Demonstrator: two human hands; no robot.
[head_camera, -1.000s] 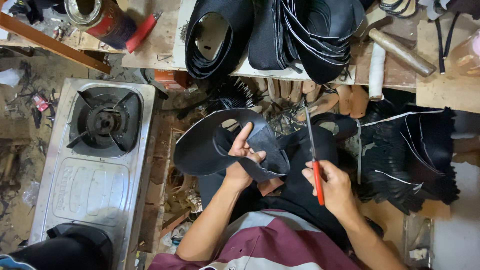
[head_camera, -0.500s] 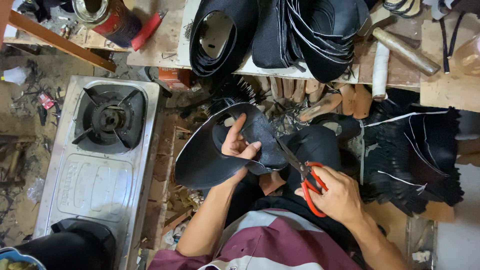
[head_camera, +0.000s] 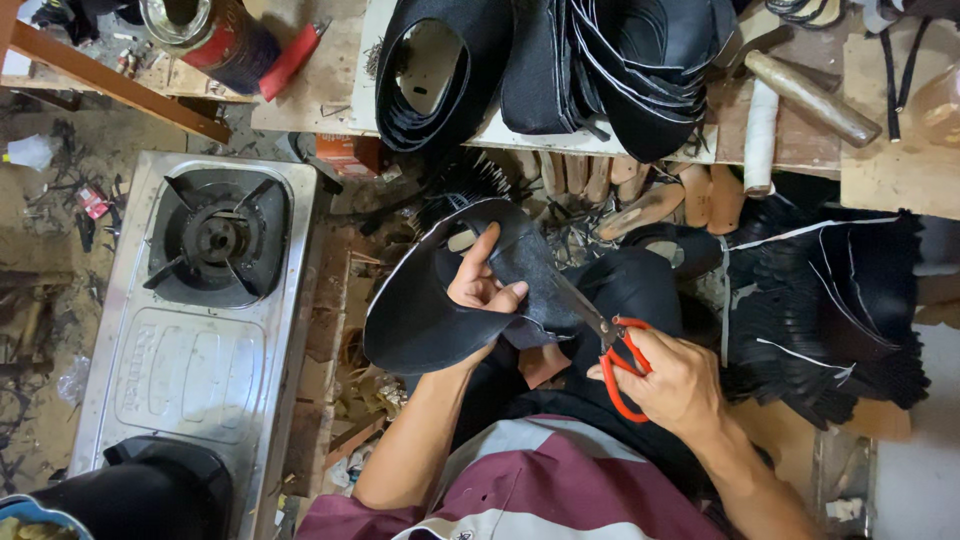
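Observation:
My left hand (head_camera: 482, 284) grips a curved black shoe-upper piece (head_camera: 420, 320) with a white-stitched edge, thumb on top, holding it over my lap. In my right hand (head_camera: 672, 380) are red-handled scissors (head_camera: 610, 345); their blades point up-left and meet the edge of the black piece just right of my left hand. My forearms reach out from a maroon and grey shirt.
A steel gas stove (head_camera: 200, 310) stands on the floor to the left. Stacks of black upper pieces (head_camera: 640, 70) lie on the wooden bench (head_camera: 320, 90) ahead, beside a metal can (head_camera: 205, 35) and a white roll (head_camera: 762, 135). More black cut pieces (head_camera: 840, 310) are heaped at the right.
My right hand swung the scissors from upright down to the piece's edge. My left hand turned the black piece and shifted its grip.

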